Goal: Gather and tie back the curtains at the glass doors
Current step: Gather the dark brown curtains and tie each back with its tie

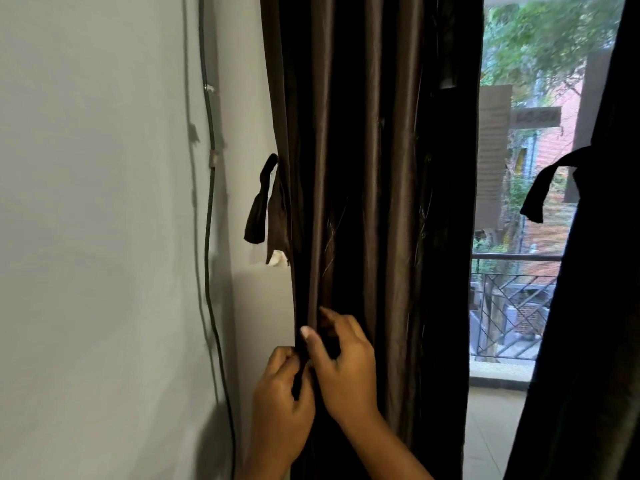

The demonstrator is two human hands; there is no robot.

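- The left curtain (363,168) is hanging in the middle of your view, running from 12 o'clock down to 6 o'clock: dark brown, satiny cloth, falling in narrow upright folds that are catching a dull sheen.
- Thin pale stitched lines are showing on its folds near the centre; the pattern is too faint to make out.
- Its outer edge is lying against the grey wall (104,237) at 9 o'clock.
- A dark tie-back strap (258,209) is dangling loose at that edge, at about 10 o'clock from your hands, apart from them and not wrapped round the cloth.
- A small white scrap (278,258) is showing just below the strap; you cannot tell what it is.
- Your left hand (282,386), at 6 o'clock, is curling round the curtain's edge fold, thumb and fingers closing on the cloth.
- Your right hand (341,358), just beside it at about 5 o'clock, is pinching the same fold between thumb and bent fingers, the two hands touching.
- The right curtain (588,306) is hanging at 3 o'clock, very dark, with a second strap (543,188) drooping from it.
- A sign outside (535,116) is showing through the glass at 2 o'clock; its lettering is too blurred to read.
- A black cable (209,202) is running down the wall.
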